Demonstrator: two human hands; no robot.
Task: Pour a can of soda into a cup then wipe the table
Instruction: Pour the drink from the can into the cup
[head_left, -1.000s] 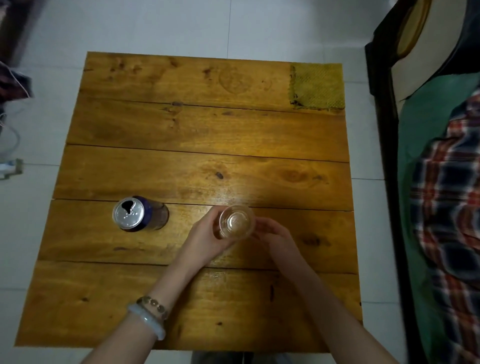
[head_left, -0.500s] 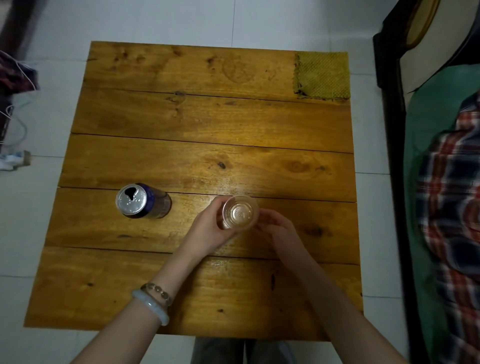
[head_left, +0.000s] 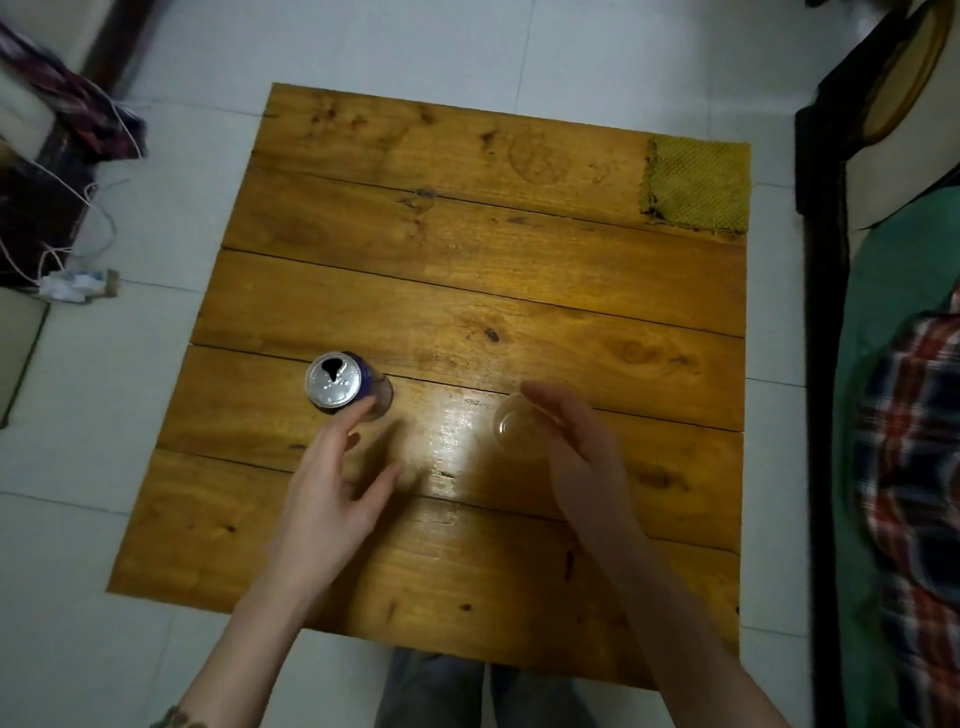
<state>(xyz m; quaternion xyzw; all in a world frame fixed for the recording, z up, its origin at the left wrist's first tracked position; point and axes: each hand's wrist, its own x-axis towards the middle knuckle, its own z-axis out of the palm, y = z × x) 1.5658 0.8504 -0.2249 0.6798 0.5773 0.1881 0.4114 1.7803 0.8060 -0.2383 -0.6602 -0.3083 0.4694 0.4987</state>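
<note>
An opened blue soda can (head_left: 334, 379) with a silver top stands upright on the left middle of the wooden table (head_left: 467, 270). A clear plastic cup (head_left: 511, 428) stands to its right, near a glare spot. My left hand (head_left: 332, 499) is open with fingers spread, its fingertips right at the can's near side. My right hand (head_left: 582, 452) wraps the cup from the right, fingers curled over its far rim and hiding part of it. A yellow-green woven cloth (head_left: 696, 184) lies flat on the far right corner.
A dark bed frame with green sheet and plaid fabric (head_left: 909, 441) runs close along the table's right side. White cables and a power strip (head_left: 78, 283) lie on the tiled floor at left. My knees (head_left: 467, 691) sit under the near edge.
My left hand has let go of the cup and moved left to the can. The right hand stays on the cup. The view shifted, so the table sits lower and more to the right.
</note>
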